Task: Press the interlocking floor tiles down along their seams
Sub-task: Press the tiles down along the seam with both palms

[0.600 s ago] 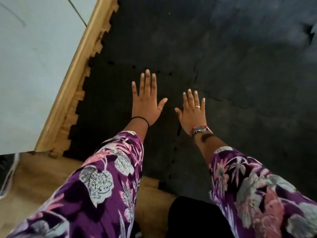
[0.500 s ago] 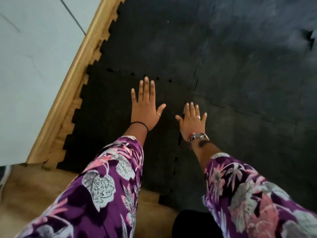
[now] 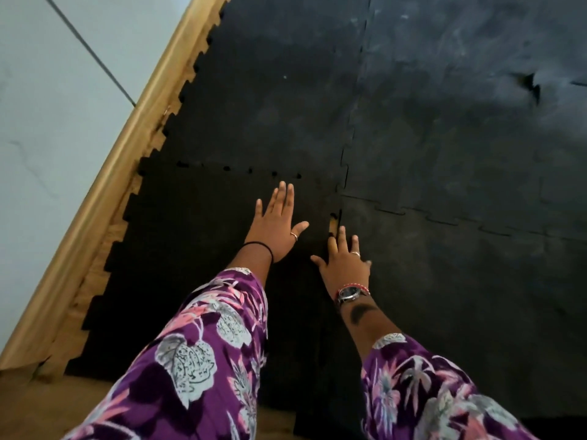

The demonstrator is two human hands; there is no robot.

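Note:
Black interlocking floor tiles point(image 3: 444, 296) cover the floor, joined by toothed seams. My left hand point(image 3: 276, 222) lies flat and open on the near-left tile point(image 3: 190, 249), fingers reaching toward the horizontal seam point(image 3: 241, 169), where small gaps show. My right hand point(image 3: 344, 265) rests flat with spread fingers beside the vertical seam point(image 3: 336, 222), just below a lifted spot where wood shows through. Another seam point(image 3: 444, 220) runs off to the right. Both hands hold nothing.
A wooden skirting board point(image 3: 127, 154) and a pale wall point(image 3: 47, 106) border the tiles on the left. Bare wooden floor point(image 3: 41, 404) shows at the near left. A raised tile corner point(image 3: 533, 87) sticks up at the far right.
The view has shifted, showing more tiles ahead. My right hand has moved onto the vertical seam with fingers spread. My left hand stays flat on the left tile.

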